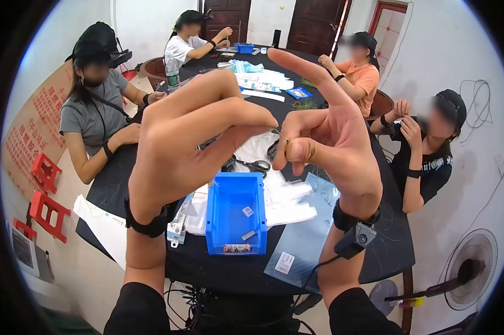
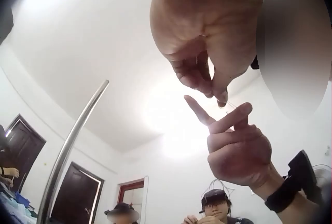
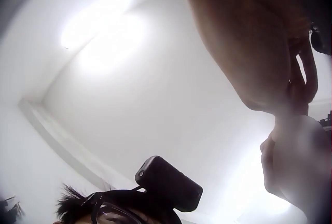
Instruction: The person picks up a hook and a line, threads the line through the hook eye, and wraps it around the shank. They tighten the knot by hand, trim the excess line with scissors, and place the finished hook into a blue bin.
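Both hands are raised above the table. My left hand (image 1: 188, 131) has its fingertips and thumb brought together in a pinch. Facing it, my right hand (image 1: 341, 139) pinches with thumb against a bent finger, its index finger pointing up and out. From the left wrist view, a faint thin thread (image 2: 230, 106) shows between the fingertips of the left hand (image 2: 210, 32) and the right hand (image 2: 239, 154). A blue bin (image 1: 212, 218) stands below, between the hands. In the right wrist view the right hand (image 3: 249, 42) is dark and the thread cannot be made out.
Black scissors (image 1: 256, 166) and clear plastic bags (image 1: 291, 214) lie behind and beside the bin. A bluish plastic sheet (image 1: 302, 240) is at right, white paper (image 1: 104, 229) at left. Several people sit around the dark table (image 1: 386, 245); a fan (image 1: 472, 268) stands at right.
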`<state>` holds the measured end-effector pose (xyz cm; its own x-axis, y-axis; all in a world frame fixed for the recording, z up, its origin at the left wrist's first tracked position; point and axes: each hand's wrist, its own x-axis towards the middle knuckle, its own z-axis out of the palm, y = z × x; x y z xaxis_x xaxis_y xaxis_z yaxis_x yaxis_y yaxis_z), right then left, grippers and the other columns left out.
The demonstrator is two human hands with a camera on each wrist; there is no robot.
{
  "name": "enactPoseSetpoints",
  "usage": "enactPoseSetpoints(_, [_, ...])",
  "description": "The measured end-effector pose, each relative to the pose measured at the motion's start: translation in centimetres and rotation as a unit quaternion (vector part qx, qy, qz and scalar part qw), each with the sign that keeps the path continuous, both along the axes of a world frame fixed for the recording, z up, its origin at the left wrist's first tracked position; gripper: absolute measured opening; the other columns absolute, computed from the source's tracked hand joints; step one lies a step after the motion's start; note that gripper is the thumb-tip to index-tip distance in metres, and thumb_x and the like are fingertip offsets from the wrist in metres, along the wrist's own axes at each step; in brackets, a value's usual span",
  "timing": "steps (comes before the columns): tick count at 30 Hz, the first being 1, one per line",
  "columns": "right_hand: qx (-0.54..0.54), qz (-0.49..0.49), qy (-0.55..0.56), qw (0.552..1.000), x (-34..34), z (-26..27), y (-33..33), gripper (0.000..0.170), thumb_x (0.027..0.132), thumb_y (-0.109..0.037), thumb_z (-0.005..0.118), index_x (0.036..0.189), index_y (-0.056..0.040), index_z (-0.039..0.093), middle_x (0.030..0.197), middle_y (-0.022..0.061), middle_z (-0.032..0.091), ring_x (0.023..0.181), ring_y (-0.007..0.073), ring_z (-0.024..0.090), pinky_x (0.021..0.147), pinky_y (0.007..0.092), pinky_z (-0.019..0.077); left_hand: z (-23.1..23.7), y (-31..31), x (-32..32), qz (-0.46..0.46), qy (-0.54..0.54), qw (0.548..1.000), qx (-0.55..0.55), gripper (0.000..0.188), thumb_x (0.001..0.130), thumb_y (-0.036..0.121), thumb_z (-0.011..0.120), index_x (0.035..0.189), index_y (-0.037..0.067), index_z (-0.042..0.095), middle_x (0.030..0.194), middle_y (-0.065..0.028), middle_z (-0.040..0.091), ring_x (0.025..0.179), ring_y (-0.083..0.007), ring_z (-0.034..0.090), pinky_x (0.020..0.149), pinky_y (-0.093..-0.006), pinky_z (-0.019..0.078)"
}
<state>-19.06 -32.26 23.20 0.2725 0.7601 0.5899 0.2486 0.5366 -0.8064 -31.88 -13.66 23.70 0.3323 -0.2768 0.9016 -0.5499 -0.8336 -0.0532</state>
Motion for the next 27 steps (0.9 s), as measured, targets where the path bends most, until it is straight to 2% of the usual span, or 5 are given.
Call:
enactPoseSetpoints(7, [-0.018, -0.014, -0.002, 1.0, 0.7, -0.1, 0.0, 0.099, 0.081, -0.016, 0.091, 0.158, 0.0056, 0.033, 0.074, 0.0076, 0.072, 0.07, 0.0159, 0.075, 0.053, 0.0191, 0.0531, -0.3, -0.2, 0.2, -0.018, 0.011, 1.0, -0.006, 0.023, 0.076, -0.008, 0.081, 0.096, 0.004, 0.081, 0.067, -0.0016, 0.059, 0.054, -0.0086, 0.049, 0.049, -0.0243, 0.0319])
enactPoseSetpoints(12, [-0.024, -0.056, -0.082, 0.995, 1.6, 0.0, -0.5, 0.086, 0.092, -0.04, 0.081, 0.153, 0.0068, 0.042, 0.086, 0.0172, 0.078, 0.06, 0.0101, 0.069, 0.053, 0.0186, 0.051, -0.2, -0.4, -0.1, 0.001, 0.034, 0.999, -0.021, 0.019, 0.078, -0.005, 0.08, 0.095, 0.005, 0.076, 0.067, -0.0044, 0.061, 0.056, -0.018, 0.054, 0.051, -0.0297, 0.0396])
enactPoseSetpoints(16, [-0.008, -0.09, -0.065, 0.994, 2.0, -0.3, -0.4, 0.047, 0.105, -0.035, 0.065, 0.134, 0.0015, 0.065, 0.092, 0.0197, 0.079, 0.058, 0.0089, 0.067, 0.055, 0.0197, 0.0489, -0.3, 0.2, -0.2, 0.02, 0.037, 0.999, -0.017, 0.021, 0.079, -0.005, 0.079, 0.097, 0.005, 0.075, 0.06, -0.0026, 0.051, 0.05, -0.0135, 0.044, 0.049, -0.0286, 0.0332])
enactPoseSetpoints(23, [0.117, -0.247, -0.066, 0.96, 1.4, 0.3, 0.0, 0.028, 0.105, -0.021, 0.063, 0.112, 0.0044, 0.073, 0.088, 0.0161, 0.079, 0.057, 0.007, 0.063, 0.057, 0.0197, 0.047, -0.3, -0.5, -0.7, 0.03, 0.018, 0.998, -0.056, 0.021, 0.082, -0.007, 0.076, 0.1, 0.005, 0.078, 0.057, 0.0049, 0.048, 0.049, -0.0023, 0.035, 0.048, -0.0239, 0.0222])
enactPoseSetpoints(27, [0.008, -0.32, -0.121, 0.94, 1.9, -0.3, 2.0, 0.023, 0.099, -0.018, 0.067, 0.103, 0.0033, 0.074, 0.083, 0.0129, 0.078, 0.06, 0.011, 0.067, 0.056, 0.0229, 0.0495, -0.2, -0.1, -1.2, 0.047, 0.012, 0.999, -0.023, 0.018, 0.086, -0.005, 0.075, 0.101, 0.004, 0.077, 0.058, 0.0048, 0.051, 0.049, -0.0012, 0.034, 0.048, -0.024, 0.0215])
